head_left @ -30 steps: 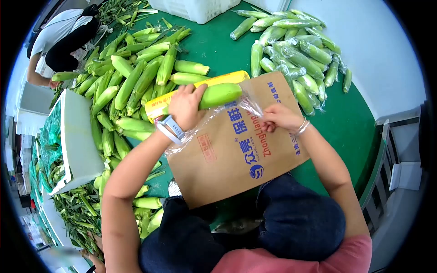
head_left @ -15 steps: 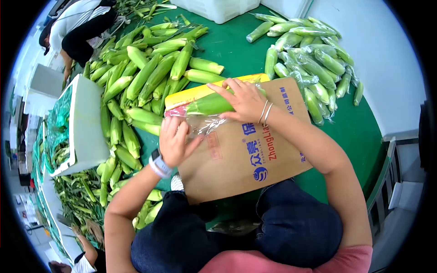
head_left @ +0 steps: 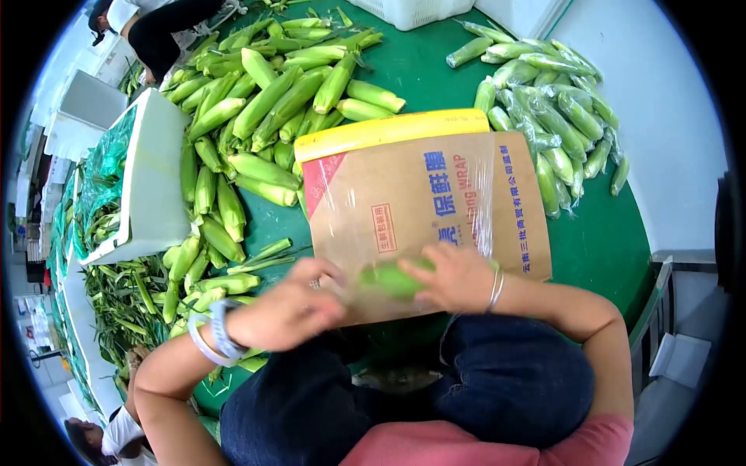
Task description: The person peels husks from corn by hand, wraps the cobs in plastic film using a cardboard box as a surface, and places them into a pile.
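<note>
An ear of corn in its green husk (head_left: pixel 392 278), blurred by motion, lies across the near part of a printed cardboard sheet (head_left: pixel 396 175). My right hand (head_left: pixel 458 281) grips its right end, fingers over the top. At the left end of the corn is my left hand (head_left: pixel 299 304), its fingers bent and smeared by motion; I cannot tell whether it pinches anything. Clear plastic wrap (head_left: pixel 483 203) stretches over the cardboard. Along the far edge of the cardboard runs a yellow roll or strip (head_left: pixel 392 130).
Unwrapped corn (head_left: pixel 268 105) is heaped at the left, wrapped corn (head_left: pixel 556 116) at the right. White foam box (head_left: pixel 159 171) with green netting stands left. A white crate (head_left: pixel 412 9) is at the back. Two other people, one at the far left (head_left: pixel 167 31) and one lower left (head_left: pixel 124 431), are partly visible.
The corn and both hands have moved from the far yellow edge towards me, to the near part of the cardboard. The view has shifted slightly.
</note>
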### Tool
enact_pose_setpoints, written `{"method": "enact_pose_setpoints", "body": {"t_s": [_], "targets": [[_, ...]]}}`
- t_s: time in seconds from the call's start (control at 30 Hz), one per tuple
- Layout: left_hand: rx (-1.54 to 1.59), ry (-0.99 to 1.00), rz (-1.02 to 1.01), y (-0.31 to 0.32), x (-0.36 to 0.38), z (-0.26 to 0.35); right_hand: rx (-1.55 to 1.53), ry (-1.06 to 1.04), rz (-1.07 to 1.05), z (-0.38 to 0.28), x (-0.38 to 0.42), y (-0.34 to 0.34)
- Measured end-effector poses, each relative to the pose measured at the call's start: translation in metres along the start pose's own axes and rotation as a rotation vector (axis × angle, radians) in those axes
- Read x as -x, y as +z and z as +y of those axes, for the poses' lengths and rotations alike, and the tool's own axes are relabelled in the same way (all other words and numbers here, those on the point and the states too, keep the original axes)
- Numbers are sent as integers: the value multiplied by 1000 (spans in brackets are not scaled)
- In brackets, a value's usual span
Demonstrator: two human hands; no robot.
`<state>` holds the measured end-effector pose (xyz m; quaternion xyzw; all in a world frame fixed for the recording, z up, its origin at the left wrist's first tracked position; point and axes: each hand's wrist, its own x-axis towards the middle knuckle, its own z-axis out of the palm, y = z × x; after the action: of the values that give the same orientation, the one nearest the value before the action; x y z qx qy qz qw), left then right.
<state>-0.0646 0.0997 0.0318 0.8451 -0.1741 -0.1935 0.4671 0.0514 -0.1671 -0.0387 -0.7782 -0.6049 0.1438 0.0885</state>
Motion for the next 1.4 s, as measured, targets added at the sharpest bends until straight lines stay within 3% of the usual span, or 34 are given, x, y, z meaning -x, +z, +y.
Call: {"method": "enact_pose_setpoints", "body": {"t_s": [0.07,0.17,0.23,0.27,0.33,0.4,0.47,0.5,0.53,0.57,0.6,0.63,0.67,0.73,0.8,0.87,0.93,1.0,1.07,1.1,1.13,1.2,1.3,1.33,1.37,1.4], "targets": [[-55,102,-201,30,-25,11,-213,-75,-122,-15,-2,-2],[-315,63,-186,73,-60,17,15,-133,99,13,-32,-5],[-967,48,173,90,-81,17,137,-20,249,43,-70,-1],[-974,59,182,96,-94,13,262,38,284,64,-96,7],[-1145,32,454,103,-119,-2,351,204,264,91,-136,-2],[-1124,-83,549,86,-148,-24,226,413,200,110,-153,-26],[-789,-279,377,45,-173,-44,159,523,172,123,-156,-50],[-787,-280,373,32,-181,-58,123,533,10,126,-157,-58],[-752,-156,418,22,-187,-76,88,542,-150,130,-158,-63],[-717,-26,462,16,-191,-83,47,576,-164,139,-162,-52],[-721,-16,459,19,-187,-80,2,612,-178,146,-165,-39],[-651,8,327,27,-177,-72,84,601,-230,140,-160,-39],[-578,30,193,36,-167,-65,-16,622,-127,137,-152,-40],[-404,-82,-220,45,-133,-23,-88,597,-66,141,-145,-31],[-354,58,-780,62,-106,-23,-85,554,-87,139,-139,-30],[-97,222,-1339,67,-89,-22,-82,505,-104,141,-130,-20],[344,-24,-1180,52,-67,-49,-247,353,163,147,-111,7],[1126,-41,-787,44,-31,-80,-360,234,333,140,-82,15],[1862,-200,-516,44,-5,-78,-249,159,344,116,-56,14],[1567,-314,-92,36,-4,-53,-317,125,287,93,-46,16],[1497,-282,1,36,-2,-63,-383,86,226,69,-39,19],[1208,-244,409,34,-30,-38,-1019,-15,-17,20,-45,17],[1354,-1,640,41,-75,-22,-2229,136,-182,-40,-57,11],[1375,99,693,39,-82,-16,-2154,159,-68,-42,-60,11],[1372,109,718,37,-84,-14,-1977,275,-200,-31,-60,2],[952,118,998,35,-87,-14,-1787,385,-320,-18,-57,-9]]}}
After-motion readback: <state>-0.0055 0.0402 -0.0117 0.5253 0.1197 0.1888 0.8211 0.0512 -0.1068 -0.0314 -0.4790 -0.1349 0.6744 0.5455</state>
